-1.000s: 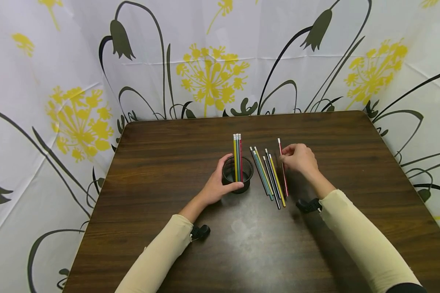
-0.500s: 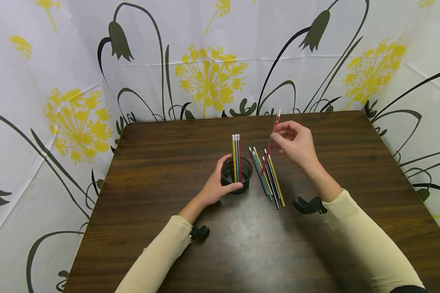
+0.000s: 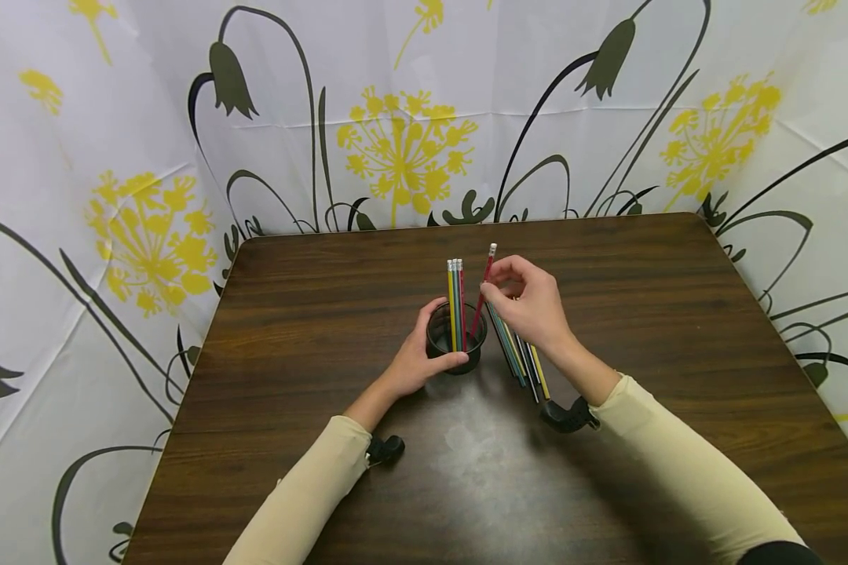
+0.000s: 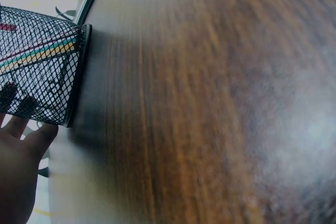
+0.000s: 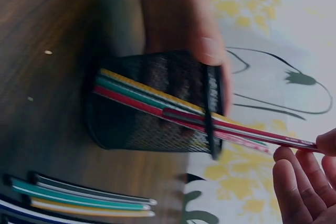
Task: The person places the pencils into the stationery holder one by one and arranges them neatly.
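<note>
A black mesh pencil cup [image 3: 441, 357] stands on the table with several pencils leaning in it, among them a yellow pencil [image 3: 451, 306] and a red one. My left hand [image 3: 417, 357] grips the cup, its thumb at the near rim and fingers round the far side. Between thumb and fingertips my right hand [image 3: 530, 302] pinches a red pencil [image 5: 262, 136], eraser end up. The lower end of that pencil is inside the cup mouth, as the right wrist view shows. In the left wrist view, left fingers [image 4: 42, 137] touch the mesh wall.
Several pencils [image 3: 516, 357] in teal, yellow, black and white lie side by side on the table just right of the cup, partly under my right hand. The brown wooden table [image 3: 311, 314] ends at a floral curtain [image 3: 290, 157].
My right hand has lifted the red pencil from the right of the loose pencils and carried it left to the cup, its lower end now inside. The left hand stays on the cup.
</note>
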{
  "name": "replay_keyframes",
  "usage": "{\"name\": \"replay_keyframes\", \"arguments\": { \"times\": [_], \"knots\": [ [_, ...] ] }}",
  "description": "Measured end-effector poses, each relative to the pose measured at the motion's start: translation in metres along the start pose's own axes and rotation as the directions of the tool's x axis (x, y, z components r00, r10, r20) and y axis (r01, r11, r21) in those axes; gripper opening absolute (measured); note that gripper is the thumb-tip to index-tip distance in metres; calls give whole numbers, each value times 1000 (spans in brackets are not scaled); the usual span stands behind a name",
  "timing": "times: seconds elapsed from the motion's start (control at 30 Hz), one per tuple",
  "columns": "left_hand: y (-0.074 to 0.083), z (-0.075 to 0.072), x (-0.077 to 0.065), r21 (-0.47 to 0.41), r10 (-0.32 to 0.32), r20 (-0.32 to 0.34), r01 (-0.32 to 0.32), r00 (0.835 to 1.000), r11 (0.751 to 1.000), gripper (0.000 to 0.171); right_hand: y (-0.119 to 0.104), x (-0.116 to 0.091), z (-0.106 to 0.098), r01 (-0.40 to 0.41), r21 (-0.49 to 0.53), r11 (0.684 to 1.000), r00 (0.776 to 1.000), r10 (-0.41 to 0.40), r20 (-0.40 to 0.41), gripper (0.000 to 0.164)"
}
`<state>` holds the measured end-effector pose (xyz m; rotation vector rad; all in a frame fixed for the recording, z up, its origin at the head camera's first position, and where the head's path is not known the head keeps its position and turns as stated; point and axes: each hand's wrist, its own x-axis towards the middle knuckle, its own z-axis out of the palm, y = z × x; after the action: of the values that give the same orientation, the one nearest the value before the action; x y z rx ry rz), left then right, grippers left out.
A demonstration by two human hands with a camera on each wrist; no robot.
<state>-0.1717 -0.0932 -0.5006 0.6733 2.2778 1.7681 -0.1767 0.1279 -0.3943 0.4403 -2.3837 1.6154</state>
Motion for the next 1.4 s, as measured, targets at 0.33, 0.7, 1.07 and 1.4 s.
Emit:
{"name": "replay_keyframes", "arguments": {
  "times": [0.33,0.7,1.07,1.4],
  "knots": [
    [0,1,0,4,-17,8,17,1000,1000,92,15,-5,16,-30,-100,995,997,37,67,13],
    [0,2,0,-12,1,11,-1,1000,1000,90,23,-9,26,-54,-186,981,996,67,64,13],
    [35,-3,-6,-44,14,44,-12,999,999,87,25,-5,29,-61,-227,972,996,75,53,12],
    [34,-2,-6,-41,3,29,-2,1000,999,86,27,0,32,-85,-267,960,995,98,37,13]
  ]
}}
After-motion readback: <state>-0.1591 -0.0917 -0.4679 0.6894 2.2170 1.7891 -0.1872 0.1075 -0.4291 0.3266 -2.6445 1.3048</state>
